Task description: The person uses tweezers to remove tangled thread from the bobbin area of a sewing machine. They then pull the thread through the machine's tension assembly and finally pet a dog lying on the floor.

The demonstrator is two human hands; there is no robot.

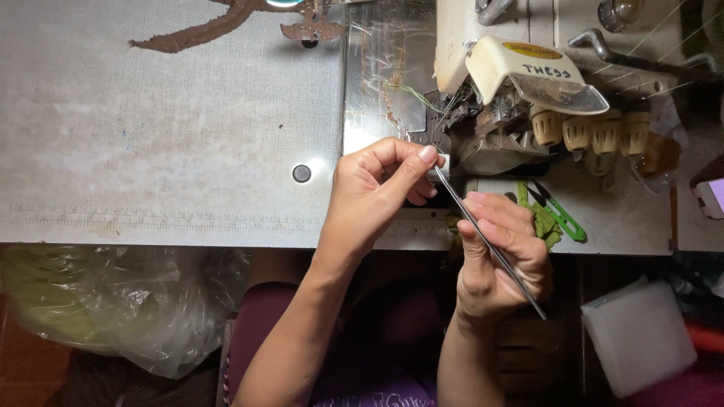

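The right hand point(504, 256) pinches a pair of long metal tweezers point(489, 241) between thumb and fingers, the shaft slanting up toward eleven o'clock so its tip reaches the needle area of the cream overlock sewing machine point(528, 90). The left hand point(377, 188) sits at nine o'clock of that tip, forefinger and thumb pressed together just beside it; what they nip is too small to tell. Green thread snips point(556, 213) lie on the grey work table point(151, 136) at two o'clock of the right hand
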